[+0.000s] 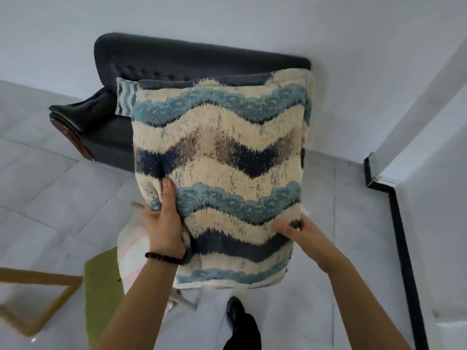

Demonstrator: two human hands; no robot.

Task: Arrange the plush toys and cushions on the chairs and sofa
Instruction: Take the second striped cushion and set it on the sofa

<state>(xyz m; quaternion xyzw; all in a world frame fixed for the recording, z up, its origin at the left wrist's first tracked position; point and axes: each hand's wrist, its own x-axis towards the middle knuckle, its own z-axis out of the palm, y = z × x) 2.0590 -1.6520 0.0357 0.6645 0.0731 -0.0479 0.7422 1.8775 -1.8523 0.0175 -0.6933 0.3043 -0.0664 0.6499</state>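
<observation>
Cushion (222, 157) with blue and cream waves held up in the air in front of the dark sofa (156, 56).
Left hand (164, 223) grips its lower left edge, thumb pressed on the front; right hand (303, 232) pinches the lower right edge. A striped cushion (126, 97) leans against the sofa's backrest, partly hidden behind the held one.

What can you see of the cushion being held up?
The cushion is large and roughly square, with a fuzzy woven-looking cover in wavy bands of cream, light blue and navy; the middle navy band looks worn. It is held in the air, face to the camera, in front of the dark sofa. The left hand grips its lower left edge, thumb on the front; the right hand pinches its lower right edge.
</observation>
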